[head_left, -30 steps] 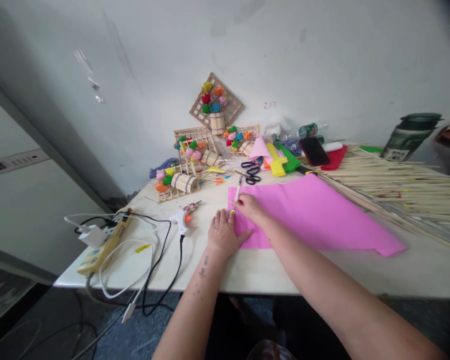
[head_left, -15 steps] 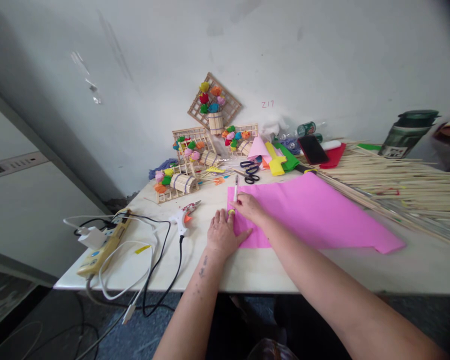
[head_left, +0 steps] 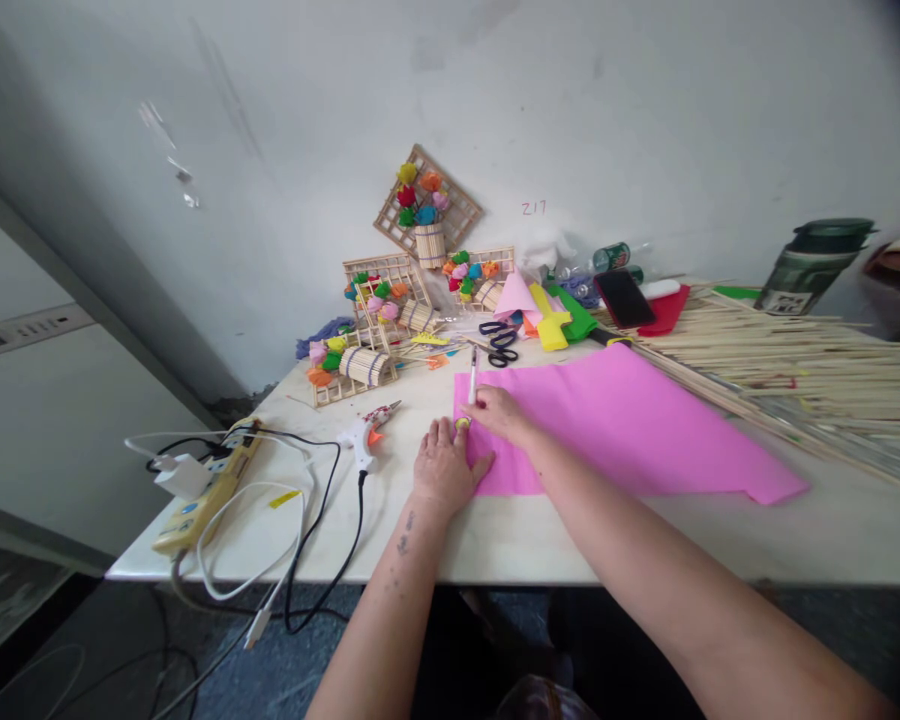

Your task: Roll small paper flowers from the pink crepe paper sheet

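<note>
A large pink paper sheet [head_left: 615,420] lies flat on the white table [head_left: 540,540]. My left hand [head_left: 444,465] rests palm down on the sheet's near left corner, its fingers around a small yellow round object [head_left: 463,424]. My right hand [head_left: 499,412] grips a white pen [head_left: 472,372] upright, its tip at the sheet's left edge beside the yellow object.
A white glue gun [head_left: 367,432] and a yellow power strip [head_left: 206,495] with cables lie to the left. Black scissors [head_left: 499,343], stick-and-flower crafts [head_left: 390,310], folded coloured paper [head_left: 551,318], a phone [head_left: 624,297] and a pile of bamboo sticks [head_left: 787,370] fill the back and right.
My right hand has tilted the pen more upright against the yellow object. My left hand has kept its place on the pink sheet.
</note>
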Motion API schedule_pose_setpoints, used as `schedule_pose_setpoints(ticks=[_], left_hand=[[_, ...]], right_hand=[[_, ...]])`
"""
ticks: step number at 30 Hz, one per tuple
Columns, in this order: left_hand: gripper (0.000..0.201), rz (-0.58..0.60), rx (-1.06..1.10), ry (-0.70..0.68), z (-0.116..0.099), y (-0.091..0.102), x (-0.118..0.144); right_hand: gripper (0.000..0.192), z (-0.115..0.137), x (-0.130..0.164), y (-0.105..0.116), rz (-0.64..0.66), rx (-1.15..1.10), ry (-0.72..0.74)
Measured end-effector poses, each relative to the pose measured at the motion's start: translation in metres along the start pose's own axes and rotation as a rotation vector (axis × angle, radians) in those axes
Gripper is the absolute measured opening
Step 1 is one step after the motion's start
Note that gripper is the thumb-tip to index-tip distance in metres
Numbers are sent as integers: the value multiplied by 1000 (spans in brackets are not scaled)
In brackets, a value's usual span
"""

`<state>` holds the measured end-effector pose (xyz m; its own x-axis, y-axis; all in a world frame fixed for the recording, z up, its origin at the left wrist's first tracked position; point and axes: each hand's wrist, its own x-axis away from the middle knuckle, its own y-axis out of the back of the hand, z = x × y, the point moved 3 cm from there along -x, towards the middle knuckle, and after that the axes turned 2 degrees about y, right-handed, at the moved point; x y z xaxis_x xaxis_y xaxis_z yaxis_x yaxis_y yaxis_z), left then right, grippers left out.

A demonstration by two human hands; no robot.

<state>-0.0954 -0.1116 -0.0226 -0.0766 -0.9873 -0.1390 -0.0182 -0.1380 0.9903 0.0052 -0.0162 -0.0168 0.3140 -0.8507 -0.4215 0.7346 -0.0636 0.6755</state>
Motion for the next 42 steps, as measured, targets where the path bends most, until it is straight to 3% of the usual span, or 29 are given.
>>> schedule_pose_setpoints(ticks=[18, 24, 29, 33, 42], left_hand=[[70, -6, 1, -5, 0, -1, 0], [56, -65, 8, -2, 3, 4, 0], [46, -106, 18, 0, 5, 4, -2], [43, -111, 24, 2, 5, 3, -3], [42, -141, 3, -19, 4, 4, -3]], right_hand=[[22, 0, 1, 0, -34, -57, -31], [26, -4, 1, 2, -82, -131, -84], [30, -1, 2, 6, -7, -56, -114], [30, 1, 3, 7, 4, 57, -124], [32, -3, 2, 1, 6, 72, -78]])
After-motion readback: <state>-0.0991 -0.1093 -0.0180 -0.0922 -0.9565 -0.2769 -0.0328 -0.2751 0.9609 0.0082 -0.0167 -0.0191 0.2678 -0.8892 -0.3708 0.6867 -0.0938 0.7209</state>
